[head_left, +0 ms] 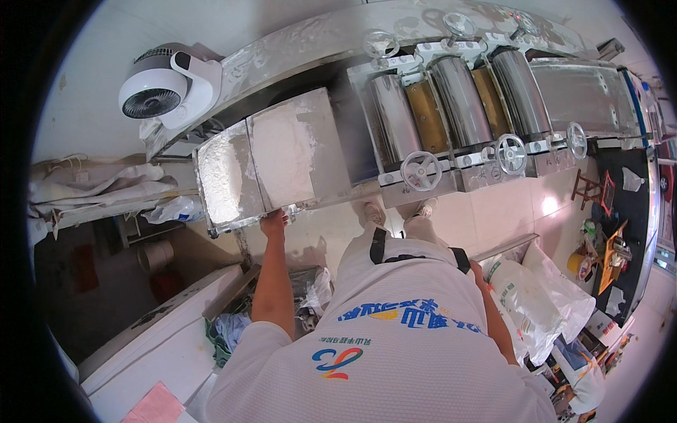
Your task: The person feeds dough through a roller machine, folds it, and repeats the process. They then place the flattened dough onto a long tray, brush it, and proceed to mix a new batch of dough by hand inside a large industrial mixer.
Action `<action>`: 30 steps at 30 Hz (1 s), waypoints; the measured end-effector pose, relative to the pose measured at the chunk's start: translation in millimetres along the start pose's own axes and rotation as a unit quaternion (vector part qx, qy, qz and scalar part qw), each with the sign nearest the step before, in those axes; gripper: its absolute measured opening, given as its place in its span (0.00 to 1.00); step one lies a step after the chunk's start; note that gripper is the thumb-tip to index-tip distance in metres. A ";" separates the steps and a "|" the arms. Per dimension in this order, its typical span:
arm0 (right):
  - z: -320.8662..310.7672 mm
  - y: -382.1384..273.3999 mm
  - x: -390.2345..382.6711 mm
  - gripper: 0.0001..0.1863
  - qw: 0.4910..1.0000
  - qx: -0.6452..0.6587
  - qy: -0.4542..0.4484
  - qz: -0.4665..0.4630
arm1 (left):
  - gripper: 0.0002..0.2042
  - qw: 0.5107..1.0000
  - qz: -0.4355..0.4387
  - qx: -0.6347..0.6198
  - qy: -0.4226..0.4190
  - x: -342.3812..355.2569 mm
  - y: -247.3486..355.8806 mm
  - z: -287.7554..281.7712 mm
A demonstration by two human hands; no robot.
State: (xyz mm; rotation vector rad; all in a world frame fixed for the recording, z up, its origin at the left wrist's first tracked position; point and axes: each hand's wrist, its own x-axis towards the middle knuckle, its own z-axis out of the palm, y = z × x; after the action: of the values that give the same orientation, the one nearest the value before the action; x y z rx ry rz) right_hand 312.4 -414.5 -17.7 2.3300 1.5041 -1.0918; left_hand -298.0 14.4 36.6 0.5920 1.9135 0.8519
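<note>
My left hand (273, 223) is closed on the near edge of a floured metal panel (331, 144), at the seam between its two sections; part of the fingers is hidden by the edge. White flour (218, 176) lies thick on the left section and thinner on the right one. My right hand (477, 272) hangs low beside my right hip, its fingers hidden behind my body. Right of the panel stands a dough sheeting machine with shiny steel rollers (462, 102) and several handwheels (421, 171).
A white fan (151, 92) stands on the back ledge at left. Plastic bags (543, 292) fill a spot at my right, and a small wooden stool (589, 189) is beyond them. A white cabinet top (141, 352) and cloths (229, 331) lie at my left.
</note>
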 end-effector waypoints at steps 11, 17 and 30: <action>-11.6 -12.1 2.4 0.19 0.998 -0.003 -0.052 0.043 | 0.10 0.996 0.076 0.007 0.033 5.6 -13.6 -1.5; -22.9 -31.9 4.0 0.19 0.995 -0.017 -0.069 0.072 | 0.09 0.987 0.138 0.065 0.047 16.2 -21.6 -12.7; -78.0 -97.3 -12.7 0.23 0.986 0.038 -0.099 0.132 | 0.06 0.986 0.069 -0.124 -0.089 69.7 -44.7 -41.5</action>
State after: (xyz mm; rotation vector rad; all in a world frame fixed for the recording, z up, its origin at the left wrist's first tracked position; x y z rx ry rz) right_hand 265.7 -338.5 70.3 2.3056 1.0678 -1.2802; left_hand -368.9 21.1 -22.6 0.6307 1.5904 1.0699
